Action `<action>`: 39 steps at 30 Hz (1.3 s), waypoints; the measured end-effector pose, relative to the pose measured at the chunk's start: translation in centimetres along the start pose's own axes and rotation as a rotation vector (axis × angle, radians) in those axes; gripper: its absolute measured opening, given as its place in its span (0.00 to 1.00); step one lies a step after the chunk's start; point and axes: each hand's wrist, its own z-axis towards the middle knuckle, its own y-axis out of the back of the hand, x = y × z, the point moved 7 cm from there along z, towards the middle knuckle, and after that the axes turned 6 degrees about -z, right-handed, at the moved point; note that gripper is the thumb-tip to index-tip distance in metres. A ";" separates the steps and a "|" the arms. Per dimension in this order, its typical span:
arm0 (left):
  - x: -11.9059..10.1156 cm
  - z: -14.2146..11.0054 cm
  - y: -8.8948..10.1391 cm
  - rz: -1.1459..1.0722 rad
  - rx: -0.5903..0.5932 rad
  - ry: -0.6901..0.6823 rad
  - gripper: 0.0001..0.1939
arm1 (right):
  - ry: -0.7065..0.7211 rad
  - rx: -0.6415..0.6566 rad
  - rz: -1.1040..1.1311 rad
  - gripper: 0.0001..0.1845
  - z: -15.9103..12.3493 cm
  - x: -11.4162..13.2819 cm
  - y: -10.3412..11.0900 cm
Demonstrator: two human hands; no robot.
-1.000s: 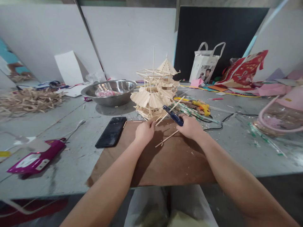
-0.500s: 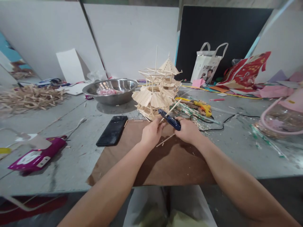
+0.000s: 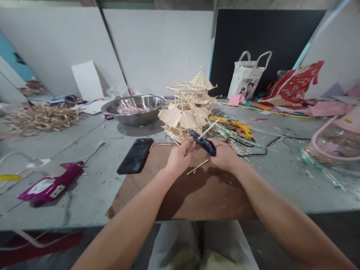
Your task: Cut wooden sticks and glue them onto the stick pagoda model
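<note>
My left hand (image 3: 179,159) pinches the lower end of a thin wooden stick (image 3: 209,128) between thumb and fingers. Wrapped round a dark blue hand cutter (image 3: 206,145) is my right hand (image 3: 225,154). The cutter's head lies across the stick, close to the left fingertips; its jaws are too small to make out. Below the hands a cut piece of stick (image 3: 198,167) and a tiny offcut rest on a brown board (image 3: 197,202). Just beyond stands a pagoda-like model (image 3: 182,116) built from many such sticks.
A black phone (image 3: 135,155) and a steel bowl (image 3: 133,119) are on the left, with a stick pile (image 3: 42,118) and purple power strip (image 3: 52,183) farther out. On the right lie a yellow glue gun (image 3: 244,129), a black cord (image 3: 266,150) and a pink-handled clear container (image 3: 337,138).
The left hand has slid rightward along the stick, up close to the cutter. The cutter has shifted slightly toward the left hand, and less of the stick shows between them.
</note>
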 end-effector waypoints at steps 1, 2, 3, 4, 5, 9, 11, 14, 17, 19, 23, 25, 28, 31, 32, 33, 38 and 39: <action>0.0 0.0 0.0 -0.035 -0.004 -0.008 0.17 | 0.008 0.001 0.003 0.25 0.0 0.0 0.1; -0.1 0.0 0.0 -0.068 -0.010 -0.014 0.17 | 0.016 0.005 0.007 0.26 0.0 0.0 0.1; -0.1 0.1 0.0 -0.101 -0.014 -0.016 0.17 | 0.021 0.012 0.009 0.26 0.0 0.0 0.1; -0.1 0.1 -0.1 -0.133 -0.013 -0.018 0.17 | 0.024 0.018 0.012 0.27 0.0 0.0 0.1; -0.1 0.1 -0.1 -0.163 -0.007 -0.020 0.17 | 0.026 0.026 0.015 0.27 0.0 -0.1 0.0; -0.2 0.2 -0.4 -0.249 0.039 -0.020 0.16 | 0.051 0.047 0.032 0.29 0.0 -0.2 -0.2; -0.2 0.2 -0.5 -0.271 0.053 -0.015 0.15 | 0.075 0.047 0.034 0.29 0.0 -0.1 -0.1; -0.3 0.2 -0.7 -0.285 0.073 -0.020 0.15 | 0.123 0.040 0.037 0.30 0.0 -0.1 0.2; -0.4 0.2 -0.6 -0.220 0.068 -0.032 0.15 | 0.185 0.045 0.078 0.32 0.0 0.2 0.1; -0.2 0.1 -0.3 -0.064 0.034 -0.019 0.15 | 0.179 0.055 0.103 0.32 0.1 0.3 -0.2; 0.1 -0.1 0.5 0.304 -0.030 -0.017 0.14 | 0.084 0.055 0.104 0.32 0.1 0.4 -1.0; 0.1 0.0 0.6 0.363 -0.037 -0.038 0.15 | 0.079 0.046 0.116 0.32 0.1 0.7 -1.1; 0.2 0.0 0.4 0.284 -0.016 -0.063 0.15 | 0.112 0.047 0.154 0.32 0.0 0.9 -1.0; 0.0 0.0 0.3 0.126 0.002 -0.103 0.14 | 0.173 0.069 0.190 0.32 0.0 1.0 -0.7; -0.2 0.0 0.3 0.076 0.003 -0.117 0.14 | 0.198 0.080 0.201 0.32 -0.1 1.1 -0.5; -0.3 0.0 0.3 0.030 0.009 -0.129 0.14 | 0.222 0.092 0.210 0.32 -0.1 1.1 -0.5; -0.6 0.2 -0.1 -0.198 0.093 -0.107 0.14 | 0.248 0.096 0.174 0.31 0.0 0.8 -0.2; -0.6 0.3 -0.2 -0.246 0.111 -0.083 0.14 | 0.248 0.086 0.155 0.31 0.0 0.8 -0.1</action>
